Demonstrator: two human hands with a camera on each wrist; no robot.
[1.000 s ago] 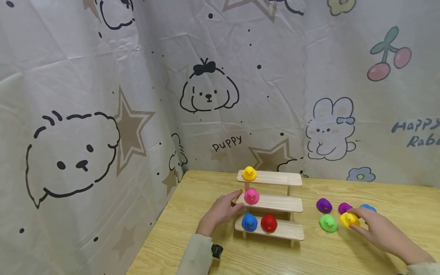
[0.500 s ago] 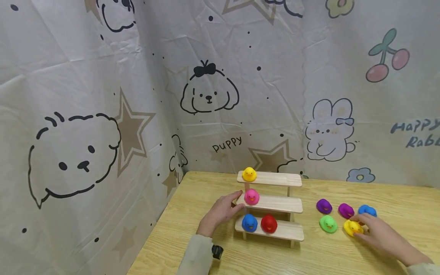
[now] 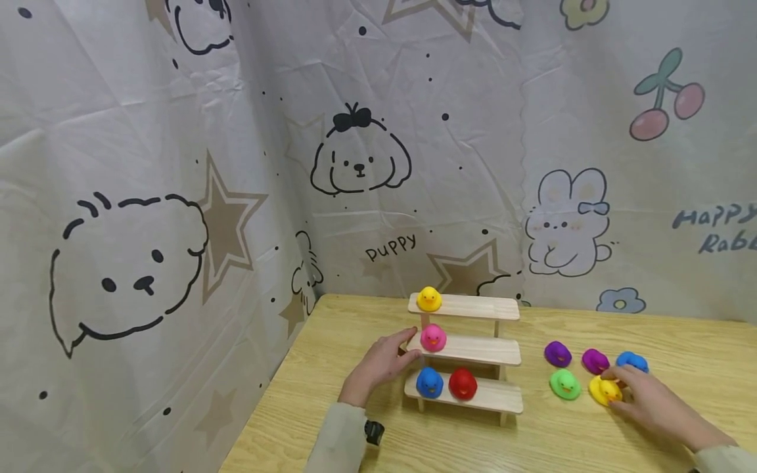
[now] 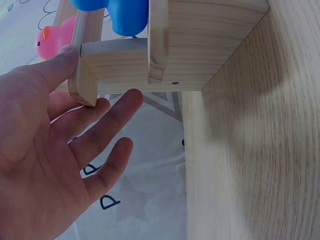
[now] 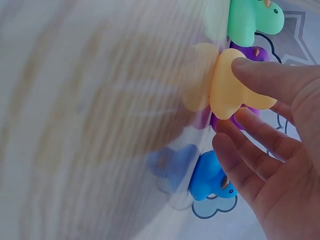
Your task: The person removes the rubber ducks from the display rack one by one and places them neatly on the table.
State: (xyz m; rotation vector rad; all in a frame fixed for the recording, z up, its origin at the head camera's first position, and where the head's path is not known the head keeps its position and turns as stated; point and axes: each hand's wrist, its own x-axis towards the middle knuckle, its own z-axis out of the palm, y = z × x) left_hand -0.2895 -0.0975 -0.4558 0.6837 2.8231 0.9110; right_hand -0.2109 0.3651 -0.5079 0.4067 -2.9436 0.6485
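My left hand [image 3: 384, 360] grips the left end of the middle tier of a three-tier wooden stand [image 3: 473, 349]; in the left wrist view the thumb lies on one face of the board and fingers on the other. On the stand sit a yellow rubber duck [image 3: 429, 299] on top, a pink duck [image 3: 434, 337] in the middle, and a blue duck [image 3: 430, 383] beside a red duck [image 3: 463, 383] at the bottom. Out on the table, my right hand [image 3: 656, 402] pinches another yellow rubber duck [image 5: 227, 85] between thumb and fingers, low over the wood or touching it.
Around the right hand stand a purple duck [image 3: 558, 354], a magenta duck [image 3: 595, 361], a green duck [image 3: 564, 384] and a second blue duck [image 3: 632, 362]. The wooden table [image 3: 461, 443] meets a printed curtain [image 3: 367, 217] at the back and left.
My right hand and its yellow duck shifted slightly right and towards me, uncovering the magenta and blue ducks, then edged a little left. The left hand kept its place on the stand.
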